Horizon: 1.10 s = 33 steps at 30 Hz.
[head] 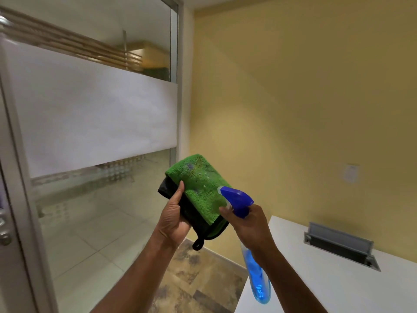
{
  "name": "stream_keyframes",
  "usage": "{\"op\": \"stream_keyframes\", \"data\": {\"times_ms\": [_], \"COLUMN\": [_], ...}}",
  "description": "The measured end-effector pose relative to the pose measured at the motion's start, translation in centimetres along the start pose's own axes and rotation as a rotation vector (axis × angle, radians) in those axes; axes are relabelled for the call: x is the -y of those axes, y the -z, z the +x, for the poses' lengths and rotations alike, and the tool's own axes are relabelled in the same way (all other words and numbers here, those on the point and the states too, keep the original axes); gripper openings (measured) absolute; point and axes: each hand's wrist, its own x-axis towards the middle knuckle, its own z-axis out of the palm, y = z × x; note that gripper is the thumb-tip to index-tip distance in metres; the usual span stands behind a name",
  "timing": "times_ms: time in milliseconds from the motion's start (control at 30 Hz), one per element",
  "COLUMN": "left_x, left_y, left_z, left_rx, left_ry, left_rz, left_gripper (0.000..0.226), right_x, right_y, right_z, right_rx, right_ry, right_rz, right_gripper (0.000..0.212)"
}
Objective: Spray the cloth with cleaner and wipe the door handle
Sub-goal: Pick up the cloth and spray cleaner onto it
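Note:
My left hand (173, 219) holds a folded green cloth (199, 185) with a black underside and a black loop, thumb pressed on its left edge. The cloth's top face shows darker wet patches and small droplets. My right hand (249, 227) grips the neck of a clear spray bottle (257, 281) of blue cleaner. Its blue trigger head (237, 198) points at the cloth from close range, with one finger on the trigger. Round metal door hardware (5, 238) shows at the far left edge on the door frame; the handle itself is mostly out of view.
A glass partition (97, 123) with a frosted band fills the left side, framed in grey metal. A yellow wall (293, 98) stands ahead. A white desk (327, 279) with an open grey cable hatch (340, 246) lies at lower right. Tiled floor lies below.

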Motion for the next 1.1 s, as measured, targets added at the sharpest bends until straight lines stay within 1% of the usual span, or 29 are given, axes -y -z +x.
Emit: {"op": "stream_keyframes", "data": {"times_ms": [167,367,533,733,967,1100], "left_x": [-1.3,-2.9,-3.7,-3.7,-3.5,-2.8], "left_y": [-0.3,-0.5,-0.4,-0.1,0.4,0.4], "left_z": [-0.4,-1.3,-1.8,-2.5,-1.9,-1.5], "left_rx": [0.018,0.031,0.026,0.006,-0.002,-0.016], "left_ry": [-0.033,-0.070,-0.089,-0.098,-0.094,-0.087], "left_rz": [-0.045,-0.077,-0.088,-0.098,-0.130,-0.142], "left_gripper": [0.052,0.051,0.050,0.042,0.047,0.048], "right_x": [0.6,1.7,2.2,3.0,1.5,0.7], "right_y": [-0.1,-0.6,-1.6,-2.1,-2.0,-1.8], "right_z": [0.2,0.7,0.3,-0.2,-1.8,-1.9], "right_rx": [-0.080,-0.111,-0.082,-0.094,-0.014,-0.037], "right_ry": [-0.019,0.000,-0.015,-0.031,-0.029,-0.042], "right_rz": [0.035,0.023,0.036,0.046,-0.012,-0.008], "right_gripper": [0.035,0.037,0.031,0.037,0.034,0.027]}}
